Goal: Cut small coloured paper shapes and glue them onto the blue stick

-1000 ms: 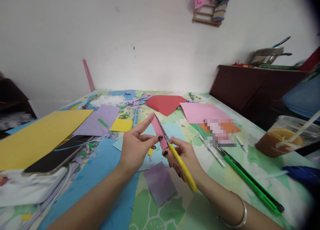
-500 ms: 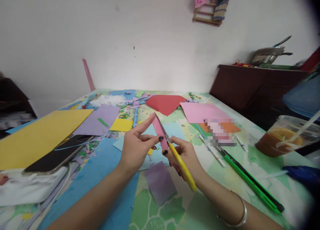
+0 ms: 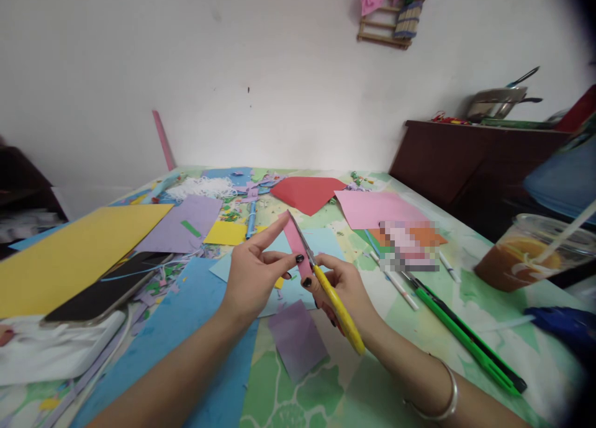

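Observation:
Between the thumb and fingers of my left hand is a narrow strip of pink paper, tilted up over the table. My right hand grips yellow-handled scissors, whose metal blades lie along the strip's right edge. The scissors' tips reach the strip's far end, near my left index fingertip. Some of my right fingers are hidden behind the handles. Below the hands lie a light blue sheet with small scraps and a purple paper square.
A green utility knife lies to the right, with a drink cup beyond it. Leftward are a phone, a yellow sheet and a blue sheet. A red sheet and a pink sheet lie farther back.
Almost nothing differs. Both hands, the strip and the scissors keep their positions, and the view has shifted very slightly.

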Demonstrator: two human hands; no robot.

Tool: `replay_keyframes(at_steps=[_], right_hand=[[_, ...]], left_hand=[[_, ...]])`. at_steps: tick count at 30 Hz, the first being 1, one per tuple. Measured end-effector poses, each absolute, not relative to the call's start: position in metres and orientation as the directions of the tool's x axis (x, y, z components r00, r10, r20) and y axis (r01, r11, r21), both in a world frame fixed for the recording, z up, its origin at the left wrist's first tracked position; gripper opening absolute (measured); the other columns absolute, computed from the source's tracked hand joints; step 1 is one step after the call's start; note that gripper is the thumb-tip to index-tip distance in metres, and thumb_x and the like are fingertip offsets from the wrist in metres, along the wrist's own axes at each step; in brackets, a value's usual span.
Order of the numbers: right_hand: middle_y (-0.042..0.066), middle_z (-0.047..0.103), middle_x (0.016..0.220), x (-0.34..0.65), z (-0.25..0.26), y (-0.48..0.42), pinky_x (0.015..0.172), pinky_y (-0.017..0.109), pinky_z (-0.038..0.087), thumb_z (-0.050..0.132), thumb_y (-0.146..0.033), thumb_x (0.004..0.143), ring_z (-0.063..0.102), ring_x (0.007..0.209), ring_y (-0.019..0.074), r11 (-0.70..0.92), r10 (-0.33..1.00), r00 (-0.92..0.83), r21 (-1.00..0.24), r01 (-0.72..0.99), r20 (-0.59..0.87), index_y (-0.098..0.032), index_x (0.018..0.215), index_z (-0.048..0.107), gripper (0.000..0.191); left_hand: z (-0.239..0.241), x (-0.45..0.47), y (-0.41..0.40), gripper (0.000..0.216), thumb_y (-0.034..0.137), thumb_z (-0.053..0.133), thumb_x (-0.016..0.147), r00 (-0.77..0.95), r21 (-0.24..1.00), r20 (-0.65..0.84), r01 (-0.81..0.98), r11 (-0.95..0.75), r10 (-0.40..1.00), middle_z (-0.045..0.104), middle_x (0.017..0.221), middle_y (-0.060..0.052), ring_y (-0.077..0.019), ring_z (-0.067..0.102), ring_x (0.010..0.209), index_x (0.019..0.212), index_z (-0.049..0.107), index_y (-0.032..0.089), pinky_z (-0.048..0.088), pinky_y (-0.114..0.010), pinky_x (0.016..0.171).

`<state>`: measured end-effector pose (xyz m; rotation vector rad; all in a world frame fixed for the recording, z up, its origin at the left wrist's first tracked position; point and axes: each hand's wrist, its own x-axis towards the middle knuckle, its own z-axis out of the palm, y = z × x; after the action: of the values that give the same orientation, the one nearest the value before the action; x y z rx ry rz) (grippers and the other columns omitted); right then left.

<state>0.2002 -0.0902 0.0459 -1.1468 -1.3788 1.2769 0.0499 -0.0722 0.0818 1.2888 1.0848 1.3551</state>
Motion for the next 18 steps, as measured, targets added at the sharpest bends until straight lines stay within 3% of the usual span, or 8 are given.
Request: replay_keyframes(at_steps=[9,18], right_hand=[[-0.010,0.042,0.045,0.2004,0.0478,-0.0894,0.033,0.017,0.022,0.070,-0.041,0.073,0.029,0.031,0.0026,0.050,0.990,-0.132,-0.996,0.073,0.040,-0.020,0.077,0.053,0.027],[-0.011,0.042,0.045,0.2007,0.0509,-0.0895,0.033,0.016,0.022,0.071,-0.043,0.072,0.029,0.032,0.0025,0.021,0.992,-0.125,-0.998,0.067,0.012,-0.020,0.079,0.054,0.029]], left_hand=[[0.0808,0.0502,-0.0718,0.069,0.012,0.073,0.063,-0.005,0.983,0.178,-0.053,-0.178,0.984,0.074,0.067,-0.001,-0.0084,0.057,0.050,0.129,0.055,0.021,0.049,-0.016,0.047],[0.0798,0.0505,-0.0728,0.069,0.014,0.072,0.064,0.010,0.985,0.169,-0.035,-0.169,0.986,0.071,0.059,0.002,-0.0081,0.054,0.047,0.130,0.054,0.022,0.047,-0.016,0.046]])
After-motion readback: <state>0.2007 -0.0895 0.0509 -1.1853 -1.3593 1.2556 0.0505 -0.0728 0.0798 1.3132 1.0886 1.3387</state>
